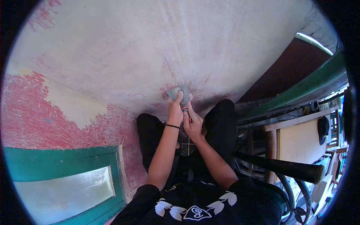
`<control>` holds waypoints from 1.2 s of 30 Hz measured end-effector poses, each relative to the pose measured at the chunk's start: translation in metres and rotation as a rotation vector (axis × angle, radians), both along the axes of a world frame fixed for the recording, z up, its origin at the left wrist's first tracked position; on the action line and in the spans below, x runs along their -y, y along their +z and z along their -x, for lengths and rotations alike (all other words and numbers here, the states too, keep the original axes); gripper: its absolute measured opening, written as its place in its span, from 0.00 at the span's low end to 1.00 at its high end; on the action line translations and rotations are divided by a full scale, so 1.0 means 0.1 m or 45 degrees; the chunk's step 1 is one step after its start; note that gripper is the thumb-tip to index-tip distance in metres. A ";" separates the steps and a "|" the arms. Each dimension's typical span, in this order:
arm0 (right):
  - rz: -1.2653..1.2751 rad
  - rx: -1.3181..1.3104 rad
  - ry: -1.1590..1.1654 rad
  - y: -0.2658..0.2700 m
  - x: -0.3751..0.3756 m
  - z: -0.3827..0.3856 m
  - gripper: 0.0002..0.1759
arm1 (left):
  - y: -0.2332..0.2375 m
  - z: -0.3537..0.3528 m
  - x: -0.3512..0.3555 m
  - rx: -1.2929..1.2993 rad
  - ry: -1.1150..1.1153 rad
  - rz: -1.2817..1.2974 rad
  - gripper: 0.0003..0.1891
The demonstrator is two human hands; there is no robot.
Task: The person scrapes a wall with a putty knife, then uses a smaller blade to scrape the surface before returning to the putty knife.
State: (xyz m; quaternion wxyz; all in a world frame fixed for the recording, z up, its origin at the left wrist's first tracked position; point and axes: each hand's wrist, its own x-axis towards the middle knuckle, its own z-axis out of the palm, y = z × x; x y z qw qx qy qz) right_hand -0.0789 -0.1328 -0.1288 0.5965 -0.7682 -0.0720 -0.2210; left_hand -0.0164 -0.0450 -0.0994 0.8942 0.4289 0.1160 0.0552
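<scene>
A putty knife (176, 90) with a wide grey blade rests against the wall (123, 48), where reddish scraped patches show around its edge. My left hand (175, 108) is closed on the knife, its thumb lying flat on the blade. Just to the right, my right hand (193, 122) wraps round the handle, of which a small red part shows between the hands. The wall is pale above and rough red at the lower left.
At the lower left is a green frame (60, 161) with a glass pane. My bent knees (223, 116) flank my hands. On the right are a green curved beam (300, 90), a black metal armrest (296, 168) and a wooden-framed panel (300, 140).
</scene>
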 end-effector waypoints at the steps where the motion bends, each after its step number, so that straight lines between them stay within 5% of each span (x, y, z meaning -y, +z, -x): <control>1: -0.010 0.002 -0.003 -0.02 -0.01 0.01 0.25 | 0.00 0.01 -0.01 0.001 -0.012 0.005 0.16; 36: -0.070 0.106 0.027 0.29 -0.03 -0.11 0.24 | 0.34 -0.05 -0.06 0.063 -0.035 -0.114 0.19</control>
